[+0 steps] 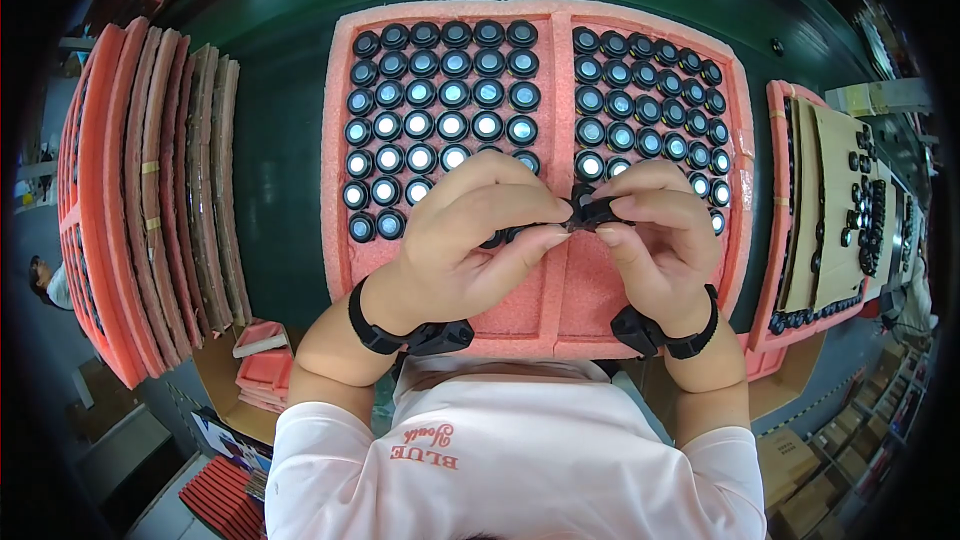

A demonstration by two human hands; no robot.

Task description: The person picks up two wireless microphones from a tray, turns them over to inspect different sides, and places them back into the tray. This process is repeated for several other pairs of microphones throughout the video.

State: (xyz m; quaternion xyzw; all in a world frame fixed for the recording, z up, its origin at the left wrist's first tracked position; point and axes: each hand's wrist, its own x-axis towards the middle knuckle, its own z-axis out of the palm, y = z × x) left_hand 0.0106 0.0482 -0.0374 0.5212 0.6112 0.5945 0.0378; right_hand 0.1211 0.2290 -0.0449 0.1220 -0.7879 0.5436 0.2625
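Over the front middle of a pink foam tray (538, 15), both my hands meet at a small black round part (588, 208). My left hand (478, 230) pinches at its left edge with thumb and forefinger. From the other side, my right hand (660, 230) grips it between thumb and fingertips. The fingers cover much of the part. Behind my hands, rows of similar black round parts (421, 93) with pale shiny discs on top fill much of the tray's two halves. My left fingers hide some of the parts in the nearer rows.
Pink foam trays (150, 190) stand on edge in a row at the left. At the right, another tray (780, 230) carries cardboard sheets (830, 190) and more black parts. The bench (285, 140) is dark green. A person (48, 278) is at the far left.
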